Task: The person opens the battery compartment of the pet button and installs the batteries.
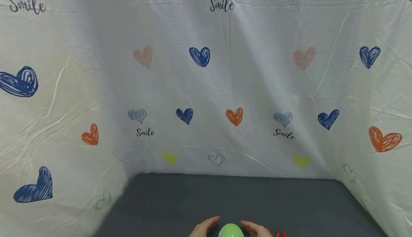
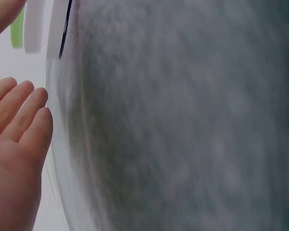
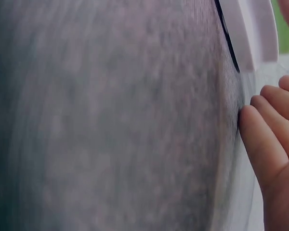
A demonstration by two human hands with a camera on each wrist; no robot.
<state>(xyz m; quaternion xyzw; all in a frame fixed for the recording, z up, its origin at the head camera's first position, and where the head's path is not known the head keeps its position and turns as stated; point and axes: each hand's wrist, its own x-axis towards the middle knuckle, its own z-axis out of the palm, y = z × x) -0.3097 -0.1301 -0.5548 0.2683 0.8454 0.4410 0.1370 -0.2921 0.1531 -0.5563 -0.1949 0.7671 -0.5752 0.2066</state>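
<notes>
At the bottom centre, the left hand (image 1: 203, 228) and right hand (image 1: 255, 229), fingers relaxed, flank a green ball (image 1: 230, 230), seemingly not quite touching it.

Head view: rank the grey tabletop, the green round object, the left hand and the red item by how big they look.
1. grey tabletop
2. left hand and green round object: look alike, both cut by the frame edge, so unranked
3. red item, smallest, mostly cropped
</notes>
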